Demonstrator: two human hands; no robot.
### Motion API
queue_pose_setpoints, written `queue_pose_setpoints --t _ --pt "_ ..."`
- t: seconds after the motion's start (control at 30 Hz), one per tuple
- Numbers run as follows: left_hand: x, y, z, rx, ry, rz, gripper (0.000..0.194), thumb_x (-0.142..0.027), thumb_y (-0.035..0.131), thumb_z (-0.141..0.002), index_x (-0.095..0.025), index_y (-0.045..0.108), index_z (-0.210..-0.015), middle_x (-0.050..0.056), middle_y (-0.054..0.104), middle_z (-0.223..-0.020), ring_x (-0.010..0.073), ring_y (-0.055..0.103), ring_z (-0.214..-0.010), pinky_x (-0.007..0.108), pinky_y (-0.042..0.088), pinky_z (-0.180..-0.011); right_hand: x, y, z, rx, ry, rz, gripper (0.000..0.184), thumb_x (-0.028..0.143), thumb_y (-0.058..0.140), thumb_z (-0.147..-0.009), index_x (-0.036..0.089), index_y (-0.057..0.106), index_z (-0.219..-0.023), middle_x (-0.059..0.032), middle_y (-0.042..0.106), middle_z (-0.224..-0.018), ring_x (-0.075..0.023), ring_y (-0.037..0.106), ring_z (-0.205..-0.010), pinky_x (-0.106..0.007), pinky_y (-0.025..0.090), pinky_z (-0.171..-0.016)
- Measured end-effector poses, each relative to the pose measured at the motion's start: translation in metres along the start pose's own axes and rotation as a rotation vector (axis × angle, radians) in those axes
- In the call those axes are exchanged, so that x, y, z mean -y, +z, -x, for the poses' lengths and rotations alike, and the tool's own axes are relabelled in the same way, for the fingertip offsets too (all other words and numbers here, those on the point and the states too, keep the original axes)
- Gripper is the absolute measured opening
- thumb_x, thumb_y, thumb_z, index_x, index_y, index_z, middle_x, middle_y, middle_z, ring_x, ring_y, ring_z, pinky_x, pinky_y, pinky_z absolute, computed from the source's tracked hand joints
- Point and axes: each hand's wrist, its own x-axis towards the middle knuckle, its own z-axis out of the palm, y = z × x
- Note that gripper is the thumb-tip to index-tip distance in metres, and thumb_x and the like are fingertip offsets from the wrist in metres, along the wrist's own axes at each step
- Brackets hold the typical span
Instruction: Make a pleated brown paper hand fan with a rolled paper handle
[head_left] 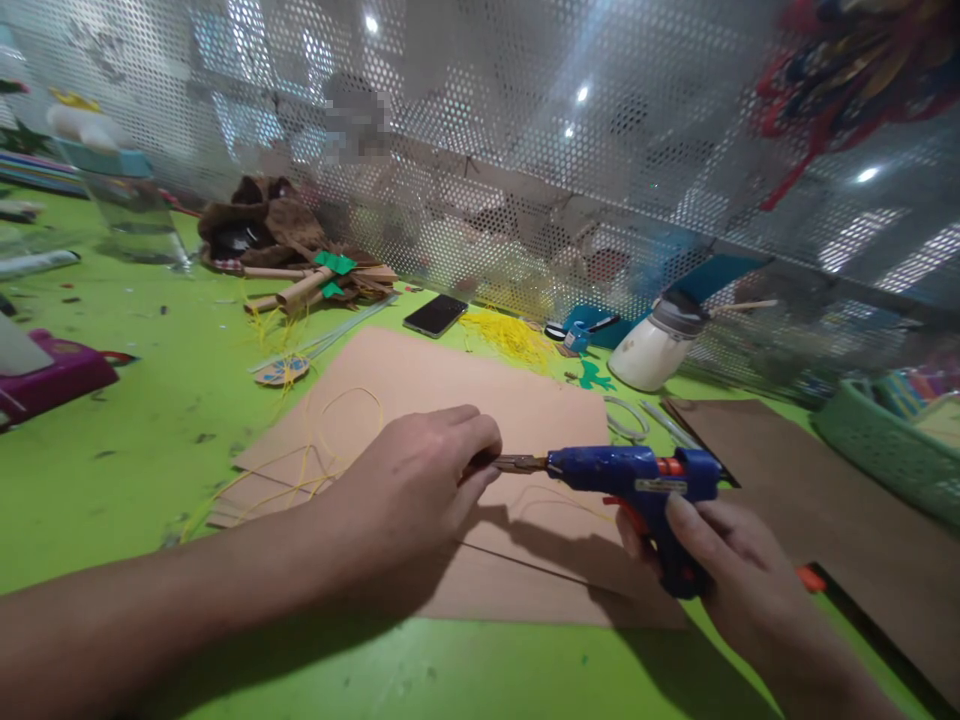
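My right hand (724, 565) grips the handle of a blue hot glue gun (637, 478) with an orange trigger, its metal nozzle pointing left. My left hand (420, 480) is closed in a pinch right at the nozzle tip, holding something small that I cannot make out. Both hands hover over tan cardboard sheets (420, 390) lying on the green table (135, 420). Thin yellow strands (337, 440) loop across the cardboard beside my left hand.
A black phone (435, 314), a pile of yellow strands (510, 335) and a white glue pot (660, 345) lie behind the cardboard. Brown paper rolls and scraps (300, 270) sit at back left, a magenta case (52, 375) at left, a green basket (892, 440) at right. A perforated metal screen (525, 150) walls off the back.
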Motion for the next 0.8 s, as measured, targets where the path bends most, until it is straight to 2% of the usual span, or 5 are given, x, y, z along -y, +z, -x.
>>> queue_pose_setpoints --t 0.27,0.53,0.8 --pt "0.001 0.002 0.002 0.005 0.002 0.003 0.011 -0.025 0.050 -0.091 -0.021 0.056 -0.083 -0.002 0.058 -0.080 0.0136 0.050 -0.070 0.027 0.035 -0.062 0.003 -0.003 0.001 -0.018 -0.025 0.098 0.046 0.055 0.056 -0.086 0.016 0.065 -0.064 -0.0048 0.059 -0.058 -0.0141 0.051 -0.052 -0.024 0.040 -0.046" --pt "0.000 0.002 0.003 0.000 0.023 -0.033 0.009 -0.021 0.049 -0.090 -0.021 0.055 -0.083 -0.001 0.057 -0.081 0.0141 0.049 -0.070 0.028 0.035 -0.063 -0.012 -0.026 -0.004 -0.001 -0.032 0.114 0.047 0.056 0.055 -0.085 0.015 0.068 -0.067 -0.0072 0.060 -0.060 -0.0167 0.052 -0.053 -0.026 0.038 -0.045" --pt "0.000 0.005 0.004 -0.028 0.101 -0.090 0.010 -0.017 0.047 -0.090 -0.019 0.054 -0.083 0.001 0.055 -0.082 0.0150 0.047 -0.069 0.028 0.035 -0.061 0.005 -0.003 0.002 -0.035 -0.006 0.052 0.046 0.056 0.057 -0.085 0.015 0.066 -0.068 -0.0061 0.060 -0.062 -0.0164 0.051 -0.055 -0.027 0.039 -0.049"
